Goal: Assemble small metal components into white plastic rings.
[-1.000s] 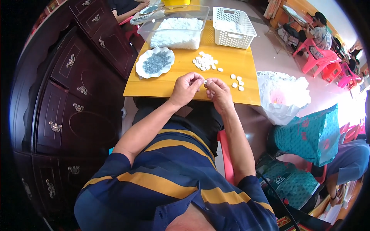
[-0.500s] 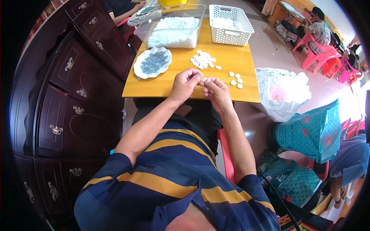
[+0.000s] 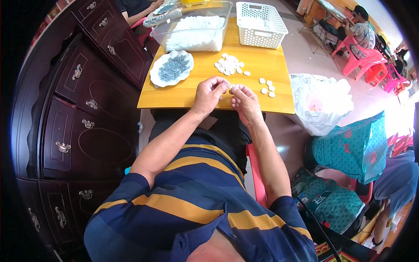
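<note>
Above the near edge of the wooden table, my left hand (image 3: 208, 96) and my right hand (image 3: 246, 102) meet fingertip to fingertip. A small white round piece (image 3: 231, 87) shows between them, pinched by my right thumb and fingers. My left thumb and forefinger are closed against its side; anything in them is too small to make out. Beyond my hands lies a heap of white round pieces (image 3: 228, 65), with several more of these discs (image 3: 264, 91) spread to the right. A white wavy-rimmed plate (image 3: 156, 80) to the left holds small dark grey-blue pieces (image 3: 173, 69).
On the table's (image 3: 166, 99) far side stand a clear plastic bin (image 3: 227, 26) of white pieces and a white perforated basket (image 3: 262, 40). White (image 3: 323, 105) and teal bags (image 3: 349, 148) stand on the right. A dark drawer cabinet (image 3: 100, 144) flanks the left. Other people sit farther off.
My hands keep nearly the same place, fingertips together, with only slight finger movement around the white piece. The view has shifted a little. At the right edge, another person's arm has moved.
</note>
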Motion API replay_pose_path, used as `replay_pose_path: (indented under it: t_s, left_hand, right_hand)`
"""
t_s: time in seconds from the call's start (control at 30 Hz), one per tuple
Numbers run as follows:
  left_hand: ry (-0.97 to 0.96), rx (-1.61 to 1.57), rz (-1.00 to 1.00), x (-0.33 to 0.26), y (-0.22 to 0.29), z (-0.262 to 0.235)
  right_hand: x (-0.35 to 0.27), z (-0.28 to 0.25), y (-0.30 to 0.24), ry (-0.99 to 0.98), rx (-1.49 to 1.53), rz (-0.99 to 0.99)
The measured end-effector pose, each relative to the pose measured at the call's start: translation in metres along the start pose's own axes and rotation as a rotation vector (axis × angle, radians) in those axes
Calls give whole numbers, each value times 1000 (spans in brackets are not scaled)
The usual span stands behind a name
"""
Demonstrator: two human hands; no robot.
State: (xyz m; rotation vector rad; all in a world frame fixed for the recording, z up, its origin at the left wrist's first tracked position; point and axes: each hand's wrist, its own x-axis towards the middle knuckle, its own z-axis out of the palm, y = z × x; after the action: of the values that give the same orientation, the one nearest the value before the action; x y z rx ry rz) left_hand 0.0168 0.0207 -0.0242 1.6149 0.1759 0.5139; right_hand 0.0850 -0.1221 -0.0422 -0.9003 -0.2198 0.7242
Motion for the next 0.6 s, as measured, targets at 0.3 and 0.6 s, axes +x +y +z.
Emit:
replay_pose_path:
  t_s: [0.3,0.6]
  left_hand:
    - [-3,4,-9,0,3,0]
    - [-2,42,23,-2,8,1]
  right_hand:
    - [-3,9,-4,55,-77,-33]
    - [-2,7,0,46,-127,-81]
